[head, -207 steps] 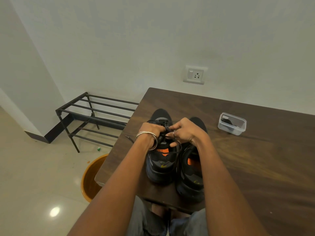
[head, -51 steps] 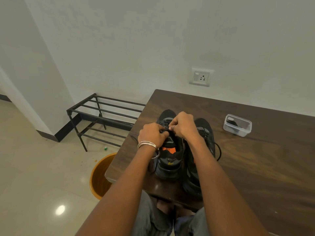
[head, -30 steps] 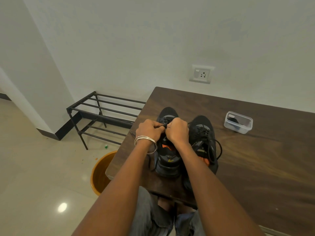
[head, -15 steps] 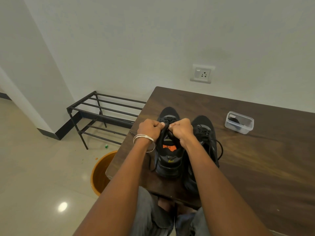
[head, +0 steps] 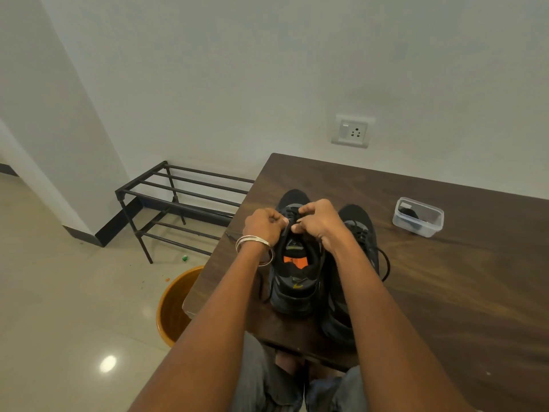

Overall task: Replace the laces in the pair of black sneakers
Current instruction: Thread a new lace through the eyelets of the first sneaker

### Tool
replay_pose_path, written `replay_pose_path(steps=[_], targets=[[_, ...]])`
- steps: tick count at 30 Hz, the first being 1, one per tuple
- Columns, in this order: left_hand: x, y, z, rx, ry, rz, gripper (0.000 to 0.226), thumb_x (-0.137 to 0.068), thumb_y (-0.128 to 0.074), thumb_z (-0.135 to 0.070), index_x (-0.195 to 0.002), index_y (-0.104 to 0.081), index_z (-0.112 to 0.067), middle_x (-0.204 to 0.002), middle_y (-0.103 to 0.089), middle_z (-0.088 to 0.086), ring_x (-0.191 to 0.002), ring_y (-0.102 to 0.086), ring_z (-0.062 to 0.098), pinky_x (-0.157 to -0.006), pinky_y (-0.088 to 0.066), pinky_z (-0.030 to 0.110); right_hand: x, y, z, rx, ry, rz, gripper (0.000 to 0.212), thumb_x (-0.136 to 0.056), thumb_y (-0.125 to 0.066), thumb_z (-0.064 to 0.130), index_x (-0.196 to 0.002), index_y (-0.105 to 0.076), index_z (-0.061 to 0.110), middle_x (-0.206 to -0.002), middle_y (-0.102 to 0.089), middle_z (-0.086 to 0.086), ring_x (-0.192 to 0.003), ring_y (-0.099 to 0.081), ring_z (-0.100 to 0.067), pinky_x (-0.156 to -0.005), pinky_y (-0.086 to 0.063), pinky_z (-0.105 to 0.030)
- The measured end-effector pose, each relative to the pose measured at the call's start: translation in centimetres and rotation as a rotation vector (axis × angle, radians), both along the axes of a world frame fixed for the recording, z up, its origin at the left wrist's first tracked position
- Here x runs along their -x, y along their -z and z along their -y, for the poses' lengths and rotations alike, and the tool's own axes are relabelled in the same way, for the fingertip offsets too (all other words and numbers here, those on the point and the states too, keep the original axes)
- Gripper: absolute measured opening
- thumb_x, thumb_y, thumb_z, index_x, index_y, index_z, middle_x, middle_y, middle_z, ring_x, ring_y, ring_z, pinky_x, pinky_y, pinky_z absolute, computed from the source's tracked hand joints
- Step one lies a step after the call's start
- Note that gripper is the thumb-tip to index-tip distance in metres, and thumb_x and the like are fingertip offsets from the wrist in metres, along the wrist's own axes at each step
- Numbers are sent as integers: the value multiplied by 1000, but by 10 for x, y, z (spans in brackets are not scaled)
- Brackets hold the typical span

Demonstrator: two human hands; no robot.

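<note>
On the dark wooden table [head: 445, 292], the left hand [head: 263, 224] and right hand [head: 319, 223] each pinch the black lace [head: 292, 226] over the left black mesh sneaker [head: 294, 278], probably to cinch it, heels near for reach.

I see black sneakers [head: 297, 281] with an orange insole patch, a dark brown wood-grain surface [head: 445, 292], an orange bucket [head: 172, 307], and a black rack [head: 178, 197].

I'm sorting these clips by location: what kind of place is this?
Probably a room in a home, perhaps near an entrance: a metal shoe rack stands against a plain wall with a socket, the floor is tiled, and a wooden table holds sneakers.
</note>
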State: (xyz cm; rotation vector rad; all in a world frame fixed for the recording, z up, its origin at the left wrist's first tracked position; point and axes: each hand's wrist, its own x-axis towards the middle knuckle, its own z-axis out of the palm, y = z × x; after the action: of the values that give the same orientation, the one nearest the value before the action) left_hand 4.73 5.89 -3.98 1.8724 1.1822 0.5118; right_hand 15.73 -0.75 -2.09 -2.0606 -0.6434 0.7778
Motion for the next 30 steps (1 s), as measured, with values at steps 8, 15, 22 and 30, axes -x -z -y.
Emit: replay_pose_path(steps=[8, 15, 22, 30], targets=[[-5, -4, 2, -112, -146, -67, 28, -98, -50, -25, -98, -65, -1, -104, -66, 17, -89, -59, 28, -75, -44, 35, -17, -14, 21, 284, -220, 262, 90, -70, -86, 39, -146, -43, 21, -150, -38, -14, -141, -24, -39, -113, -27, -55], [-2, -11, 0, -111, -274, 94, 21, -99, -47, -16, -102, -63, -3, -93, -57, 4, -83, -49, 14, -75, -38, 22, -14, -14, 24, 317, -264, 313, 91, -71, -83, 46, -147, -40, 20, -151, -35, -14, -140, -24, -37, -109, -30, -51], [-7, -27, -9, 446, -455, 929, 16, -101, -40, -11, -89, -51, -8, -74, -60, 7, -58, -60, 17, -67, -59, 39, -13, -12, 23, 250, -354, 310, 108, -74, -84, 37, -157, -15, 24, -158, -25, -11, -146, -15, -36, -114, -25, -53], [18, -41, -19, -73, -189, 587, 12, -98, -52, -20, -88, -59, -18, -76, -54, -3, -61, -46, 8, -58, -39, 22, -17, -10, 26, 323, -368, 425, 106, -74, -78, 56, -156, -19, 27, -154, -34, -10, -144, -18, -36, -111, -24, -56]])
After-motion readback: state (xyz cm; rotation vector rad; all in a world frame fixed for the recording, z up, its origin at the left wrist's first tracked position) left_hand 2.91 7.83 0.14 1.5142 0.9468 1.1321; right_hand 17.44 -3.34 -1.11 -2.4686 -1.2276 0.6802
